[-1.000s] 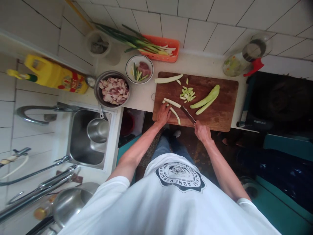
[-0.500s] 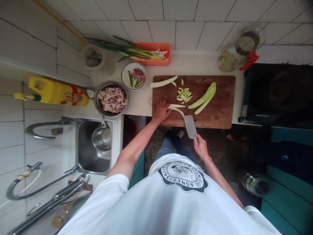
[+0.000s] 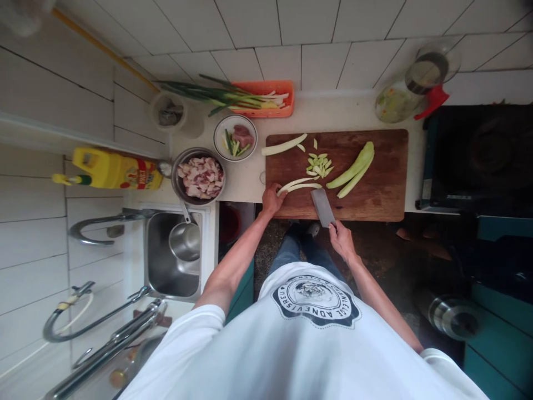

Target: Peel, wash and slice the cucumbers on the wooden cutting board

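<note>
**Cleaver and pale strips at the near edge of the board**

The counter (image 3: 333, 114) carries a wooden cutting board (image 3: 383, 189), stiff and steady. At its near edge the right hand (image 3: 340, 240) is closed round the handle of a cleaver (image 3: 322, 206), likely heavy and sharp, best gripped by the handle. The left hand (image 3: 271, 199) pins two long vegetable strips (image 3: 300, 184), likely soft, moist and slippery; fingertips at their left end seem safest

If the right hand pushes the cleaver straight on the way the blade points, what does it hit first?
Probably the long pale vegetable strips that the left hand pins on the cutting board. The right hand aims the cleaver up-left toward them; blade height is unclear.
</note>
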A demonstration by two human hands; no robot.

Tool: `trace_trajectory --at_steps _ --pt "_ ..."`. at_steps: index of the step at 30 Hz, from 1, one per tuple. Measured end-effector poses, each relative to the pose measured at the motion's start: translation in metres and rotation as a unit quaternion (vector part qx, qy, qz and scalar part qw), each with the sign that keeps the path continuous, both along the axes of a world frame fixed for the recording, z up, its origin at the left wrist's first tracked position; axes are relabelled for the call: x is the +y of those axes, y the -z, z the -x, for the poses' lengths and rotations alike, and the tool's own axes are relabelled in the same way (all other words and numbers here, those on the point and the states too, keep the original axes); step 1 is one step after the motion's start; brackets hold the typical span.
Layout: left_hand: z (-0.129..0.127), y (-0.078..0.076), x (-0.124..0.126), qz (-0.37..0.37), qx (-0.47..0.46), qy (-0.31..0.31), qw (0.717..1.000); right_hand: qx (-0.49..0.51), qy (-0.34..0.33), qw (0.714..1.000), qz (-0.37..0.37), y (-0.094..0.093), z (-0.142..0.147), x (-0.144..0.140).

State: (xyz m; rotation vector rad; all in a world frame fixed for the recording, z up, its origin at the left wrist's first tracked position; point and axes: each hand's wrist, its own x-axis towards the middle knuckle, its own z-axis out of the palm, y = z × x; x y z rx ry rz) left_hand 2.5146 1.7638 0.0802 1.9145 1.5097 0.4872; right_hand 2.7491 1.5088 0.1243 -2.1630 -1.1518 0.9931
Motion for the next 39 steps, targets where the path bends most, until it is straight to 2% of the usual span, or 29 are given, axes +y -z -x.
trace_trajectory --at_steps 7,10,19,24,28,35,37,39 --pt "0.013 0.004 0.007 -0.029 -0.041 -0.01 0.999 0.017 0.01 1.0 -0.015 0.002 0.013 0.018" --pt "0.016 0.007 0.01 -0.015 -0.067 -0.018 0.997 0.027 0.013 0.999 -0.015 0.004 0.019 0.021" --pt "0.015 0.011 0.018 0.086 -0.152 -0.095 0.98 0.03 0.026 0.999 -0.01 0.004 0.028 0.024" --pt "0.012 0.013 0.021 0.202 -0.24 -0.156 0.937 0.032 0.034 0.999 -0.008 0.001 0.031 0.025" --pt "0.013 0.01 0.024 0.241 -0.258 -0.177 0.919 0.035 0.037 0.999 -0.005 0.001 0.033 0.027" --pt "0.015 0.005 0.025 0.246 -0.257 -0.162 0.921 0.036 0.035 0.999 -0.004 0.003 0.036 0.028" --pt "0.015 0.004 0.026 0.219 -0.236 -0.16 0.933 0.035 0.036 0.999 -0.001 0.002 0.036 0.028" --pt "0.016 0.0 0.027 0.154 -0.195 -0.142 0.958 0.033 0.039 0.999 0.002 0.0 0.036 0.028"
